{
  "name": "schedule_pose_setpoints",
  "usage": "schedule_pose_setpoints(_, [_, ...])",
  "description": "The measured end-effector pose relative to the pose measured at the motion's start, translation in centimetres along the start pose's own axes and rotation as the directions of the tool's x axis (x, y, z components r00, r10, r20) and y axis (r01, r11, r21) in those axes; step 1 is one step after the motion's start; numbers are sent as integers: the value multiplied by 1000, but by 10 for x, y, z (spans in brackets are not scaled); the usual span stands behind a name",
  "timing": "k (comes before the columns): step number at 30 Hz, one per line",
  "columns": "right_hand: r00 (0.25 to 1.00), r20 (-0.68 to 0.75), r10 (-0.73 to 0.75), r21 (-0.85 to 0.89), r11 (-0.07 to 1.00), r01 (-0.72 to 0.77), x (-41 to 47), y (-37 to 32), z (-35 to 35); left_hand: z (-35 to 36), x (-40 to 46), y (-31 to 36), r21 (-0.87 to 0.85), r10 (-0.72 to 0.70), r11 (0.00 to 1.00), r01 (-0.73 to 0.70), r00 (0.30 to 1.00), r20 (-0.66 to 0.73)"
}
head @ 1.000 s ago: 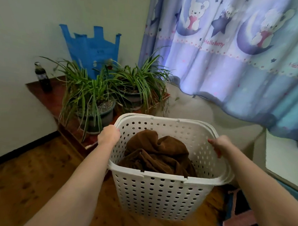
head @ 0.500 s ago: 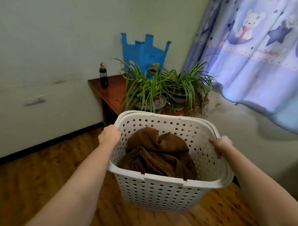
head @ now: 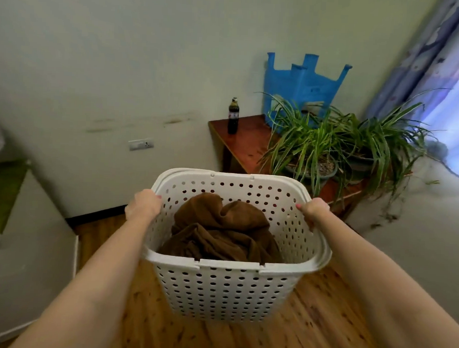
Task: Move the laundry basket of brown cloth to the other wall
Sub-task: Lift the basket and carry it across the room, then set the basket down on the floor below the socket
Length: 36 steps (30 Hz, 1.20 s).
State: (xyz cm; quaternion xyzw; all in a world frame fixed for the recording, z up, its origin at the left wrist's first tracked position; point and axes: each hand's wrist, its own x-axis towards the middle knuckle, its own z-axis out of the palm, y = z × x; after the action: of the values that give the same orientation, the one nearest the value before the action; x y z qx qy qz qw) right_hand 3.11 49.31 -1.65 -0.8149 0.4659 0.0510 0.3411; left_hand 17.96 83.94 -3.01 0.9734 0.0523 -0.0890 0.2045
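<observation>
A white perforated laundry basket (head: 226,292) hangs in the air in front of me above the wooden floor. Crumpled brown cloth (head: 220,231) lies inside it. My left hand (head: 143,204) grips the basket's left rim. My right hand (head: 312,210) grips the right rim, fingers curled over the edge. Both arms are stretched forward. The basket's bottom is hidden from me.
A pale wall (head: 122,77) with a socket (head: 141,144) lies ahead. A low red-brown table (head: 245,145) carries a dark bottle (head: 233,116), two potted plants (head: 311,151) and a blue bag (head: 303,85). A curtain (head: 451,78) hangs right; a grey cabinet (head: 27,257) stands left.
My view has swung left: the table, plants and curtain slid to the right, and the bare wall and a cabinet came into sight. The basket stays held between both hands.
</observation>
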Motion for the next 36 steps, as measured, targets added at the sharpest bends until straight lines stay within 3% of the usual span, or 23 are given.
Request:
schedule_pose_setpoints(7, [993,79,-92,-80,992,98,69,-93,60,-16,75,-29,-42,-140,990,138,989,-52])
schedule_pose_setpoints(13, [965,139,-224,-119,963,241,125,-193,100,-21,132,-50,-111,-316,946,306,944,-90])
schedule_pose_setpoints(18, [932,182,-313,-139,930,339,152,-278,139,-39,178,-73,-165,-386,916,367,916,-106])
schedule_pose_setpoints(27, [937,245,-250,-179,938,297,188,-390,238,-69,322,-127,-156,-375,919,363,925,-57])
schedule_pose_setpoints(36, [955,210,-208,-138,961,239,236,-481,338,-83,475,-173,-122,-343,933,337,939,-28])
